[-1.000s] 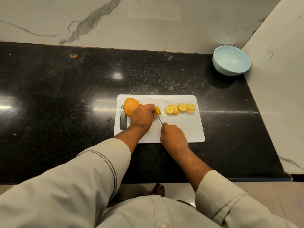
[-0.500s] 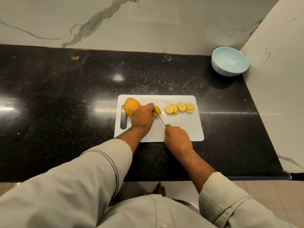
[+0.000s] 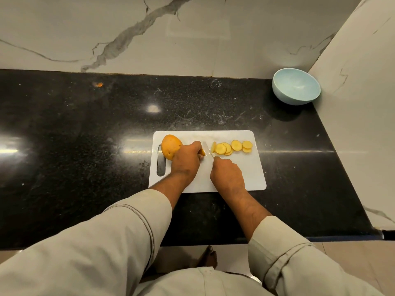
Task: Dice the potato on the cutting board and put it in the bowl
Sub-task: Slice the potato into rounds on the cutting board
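Note:
A white cutting board point(image 3: 248, 174) lies on the black counter. My left hand point(image 3: 187, 160) grips a yellow-brown potato point(image 3: 170, 146) lying across the board's left side; its cut end is hidden behind my fingers. My right hand point(image 3: 227, 175) holds a knife point(image 3: 207, 148), whose blade stands just right of the potato's cut end. A fresh slice point(image 3: 213, 147) leans on edge beside the blade. Several round slices point(image 3: 234, 146) lie overlapping in a row on the board's far right. A pale blue bowl point(image 3: 296, 86) sits in the far right corner, with nothing visible inside it.
The black granite counter point(image 3: 85, 146) runs far to the left of the board. White marble walls point(image 3: 192, 35) close the back and the right side. The counter's front edge is near my body, and a bare foot point(image 3: 208, 257) shows on the floor below.
The knife has come through the potato and a new slice now stands apart next to the row. My right hand moved slightly forward; my left hand kept its grip.

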Demonstrator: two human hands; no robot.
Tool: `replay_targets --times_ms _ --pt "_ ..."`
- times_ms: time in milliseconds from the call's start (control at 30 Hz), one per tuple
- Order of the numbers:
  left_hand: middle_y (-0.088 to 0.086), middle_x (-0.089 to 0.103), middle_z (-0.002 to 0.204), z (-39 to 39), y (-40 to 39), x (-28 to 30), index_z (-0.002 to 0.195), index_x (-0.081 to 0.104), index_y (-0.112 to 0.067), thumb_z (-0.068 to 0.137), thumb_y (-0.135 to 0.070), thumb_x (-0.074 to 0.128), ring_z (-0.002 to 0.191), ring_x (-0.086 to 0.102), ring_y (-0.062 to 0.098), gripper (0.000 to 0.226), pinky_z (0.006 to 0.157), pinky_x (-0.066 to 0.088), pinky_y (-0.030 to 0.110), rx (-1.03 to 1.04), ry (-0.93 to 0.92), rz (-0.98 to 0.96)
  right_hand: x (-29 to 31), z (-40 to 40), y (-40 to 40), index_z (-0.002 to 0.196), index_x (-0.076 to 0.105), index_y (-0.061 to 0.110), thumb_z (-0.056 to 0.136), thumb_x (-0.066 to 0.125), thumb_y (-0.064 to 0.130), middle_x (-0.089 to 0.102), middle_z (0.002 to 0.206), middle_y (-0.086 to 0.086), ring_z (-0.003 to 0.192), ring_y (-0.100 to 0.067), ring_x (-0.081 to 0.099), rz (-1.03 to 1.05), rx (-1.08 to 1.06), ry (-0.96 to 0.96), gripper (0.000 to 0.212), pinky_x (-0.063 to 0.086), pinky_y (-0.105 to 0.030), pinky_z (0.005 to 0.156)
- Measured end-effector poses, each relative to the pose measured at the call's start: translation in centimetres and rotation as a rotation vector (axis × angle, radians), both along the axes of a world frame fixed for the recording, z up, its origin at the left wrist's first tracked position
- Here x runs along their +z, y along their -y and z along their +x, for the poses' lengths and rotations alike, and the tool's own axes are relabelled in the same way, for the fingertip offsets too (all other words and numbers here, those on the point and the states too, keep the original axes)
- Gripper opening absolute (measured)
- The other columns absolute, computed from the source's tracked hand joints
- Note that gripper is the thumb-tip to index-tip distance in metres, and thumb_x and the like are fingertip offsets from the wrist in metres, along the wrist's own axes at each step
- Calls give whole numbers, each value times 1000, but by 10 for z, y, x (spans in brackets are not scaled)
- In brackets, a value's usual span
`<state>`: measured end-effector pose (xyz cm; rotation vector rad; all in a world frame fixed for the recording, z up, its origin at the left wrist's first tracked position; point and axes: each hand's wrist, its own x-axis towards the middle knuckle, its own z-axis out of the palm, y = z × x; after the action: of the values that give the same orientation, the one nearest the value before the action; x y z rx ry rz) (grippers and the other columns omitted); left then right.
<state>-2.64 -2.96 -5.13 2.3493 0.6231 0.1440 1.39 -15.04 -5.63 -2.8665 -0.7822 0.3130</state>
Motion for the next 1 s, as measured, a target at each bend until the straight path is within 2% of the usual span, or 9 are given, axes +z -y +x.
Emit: replay_targets --times_ms 133,300,400,567,700,767,867,933,1000 --pt "5 64 79 0 0 -2 87 60 -11 90 -2 52 76 61 22 13 67 55 40 0 22 -4 -2 5 7 109 58 13 100 38 23 67 96 -8 80 -23 63 34 -32 -1 24 48 -31 67" --pt "5 65 85 1 5 -2 90 61 -11 89 -1 56 78 61 21 11 71 55 38 35 60 -56 -5 -2 15 107 59 14 102 37 28 68 92 -5 76 -20 64 133 -38 25 26 51 -30 66" --pt "2 63 81 3 7 0 84 55 -15 87 -2 59 76 59 19 14 66 54 35 26 69 -53 -5 -5 17 105 59 15 102 37 30 68 90 -4 75 -20 63 177 -53 19 27 53 -32 67" --pt "4 68 94 6 4 7 117 55 -19 87 -18 67 83 61 21 33 67 52 33 -77 11 81 -7 -4 22 103 60 14 102 38 29 68 88 -4 73 -18 61 184 -96 5 27 51 -29 66" --pt "2 55 99 8 2 7 103 59 -17 79 -40 74 81 55 18 37 58 42 28 -79 -94 195 -7 -5 23 107 61 15 102 38 31 68 90 -3 73 -15 61 188 -97 3 28 50 -26 66" --pt "4 51 110 6 1 4 117 57 -18 80 -29 75 88 58 21 42 61 44 27 -114 -45 230 -8 -6 23 105 61 16 102 38 32 68 89 -1 72 -14 60 189 -96 -2 28 51 -25 66" --pt "6 57 118 6 -4 3 134 51 -21 86 -11 65 101 58 23 51 76 50 31 -219 -18 203 -8 -6 22 103 61 17 102 38 33 67 87 0 70 -13 59 187 -101 -6 28 52 -25 67" --pt "5 61 109 8 -5 6 120 61 -17 88 -17 63 98 56 23 31 78 50 35 -239 -76 218 -8 -6 22 102 61 17 102 39 33 67 86 0 68 -13 59 189 -107 -3 27 52 -25 66" --pt "4 60 98 10 -4 8 98 65 -13 87 -33 66 88 55 20 23 68 47 33 -206 -146 286 -7 -5 23 101 61 16 102 39 32 67 86 -1 66 -13 57 187 -105 4 27 51 -25 65"
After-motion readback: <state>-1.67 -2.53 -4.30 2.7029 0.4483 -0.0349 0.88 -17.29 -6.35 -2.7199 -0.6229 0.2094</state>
